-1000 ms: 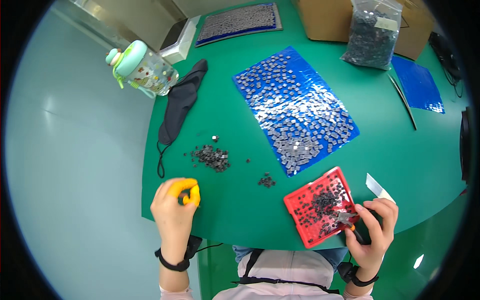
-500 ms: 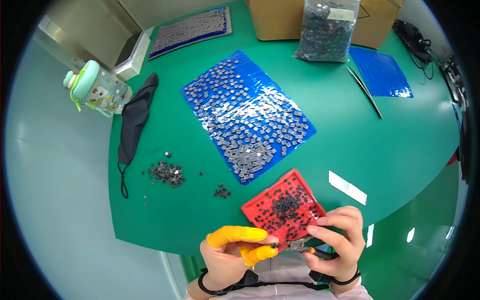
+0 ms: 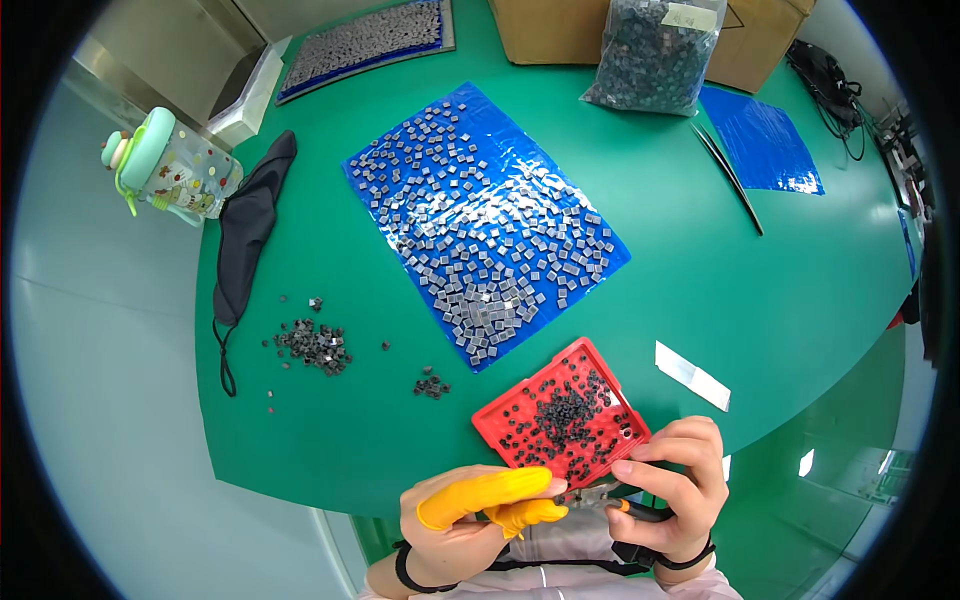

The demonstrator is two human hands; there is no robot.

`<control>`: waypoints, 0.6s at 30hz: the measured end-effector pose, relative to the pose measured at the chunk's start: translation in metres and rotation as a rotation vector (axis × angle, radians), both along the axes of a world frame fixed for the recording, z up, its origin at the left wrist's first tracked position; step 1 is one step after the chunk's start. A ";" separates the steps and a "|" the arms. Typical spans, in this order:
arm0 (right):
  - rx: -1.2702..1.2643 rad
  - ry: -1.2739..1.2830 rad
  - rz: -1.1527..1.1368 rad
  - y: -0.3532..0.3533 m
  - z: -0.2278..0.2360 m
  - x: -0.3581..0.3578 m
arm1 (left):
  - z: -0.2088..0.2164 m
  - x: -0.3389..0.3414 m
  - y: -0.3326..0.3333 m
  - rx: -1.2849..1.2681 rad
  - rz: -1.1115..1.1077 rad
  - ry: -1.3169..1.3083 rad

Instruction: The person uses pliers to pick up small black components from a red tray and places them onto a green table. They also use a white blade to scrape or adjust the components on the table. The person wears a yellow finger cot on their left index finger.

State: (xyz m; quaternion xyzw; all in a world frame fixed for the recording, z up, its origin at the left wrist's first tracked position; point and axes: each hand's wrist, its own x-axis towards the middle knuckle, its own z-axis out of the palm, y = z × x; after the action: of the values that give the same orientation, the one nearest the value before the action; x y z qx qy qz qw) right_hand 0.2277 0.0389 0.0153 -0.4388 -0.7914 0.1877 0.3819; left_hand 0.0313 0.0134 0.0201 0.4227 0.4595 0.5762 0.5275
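Observation:
My left hand wears yellow finger covers on two fingers. Its fingertips are pinched together around a small dark piece, mostly hidden. In my right hand is a pair of pliers or nippers with black and orange handles; its metal jaws point left, close to the left fingertips. Just beyond both hands lies a red tray with many small black pieces, heaped at its middle and scattered around. The right fingertips touch the tray's near right edge.
A blue sheet bears many small grey square pieces. Loose dark pieces form a pile and a smaller cluster on the green table. Tweezers, a white strip, a filled bag, a black mask and a bottle surround them.
The left fingers have moved slightly right and closed further over the small piece by the tool's jaws. The whole view has shifted a little; the tray and right hand otherwise look much the same.

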 end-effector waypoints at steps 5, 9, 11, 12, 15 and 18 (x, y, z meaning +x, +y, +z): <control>0.023 -0.011 -0.003 -0.002 0.000 0.001 | -0.011 -0.007 0.007 0.095 -0.148 0.151; 0.022 -0.009 0.032 -0.001 -0.002 0.001 | -0.017 -0.006 0.006 0.176 -0.171 0.123; 0.021 -0.015 0.037 -0.001 -0.002 0.001 | -0.016 -0.007 0.006 0.182 -0.215 0.142; 0.017 -0.014 0.038 -0.001 -0.003 0.000 | -0.015 -0.007 0.007 0.193 -0.241 0.158; 0.014 -0.011 0.043 -0.001 -0.004 0.000 | -0.019 -0.006 0.006 0.223 -0.296 0.154; 0.015 -0.004 0.061 -0.002 -0.004 0.001 | -0.027 -0.001 0.002 0.226 -0.315 0.093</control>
State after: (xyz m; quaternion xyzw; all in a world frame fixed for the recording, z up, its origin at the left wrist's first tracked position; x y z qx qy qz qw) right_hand 0.2287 0.0369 0.0113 -0.4119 -0.8067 0.1924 0.3775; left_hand 0.0302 0.0152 -0.0067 0.5717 0.3441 0.5145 0.5386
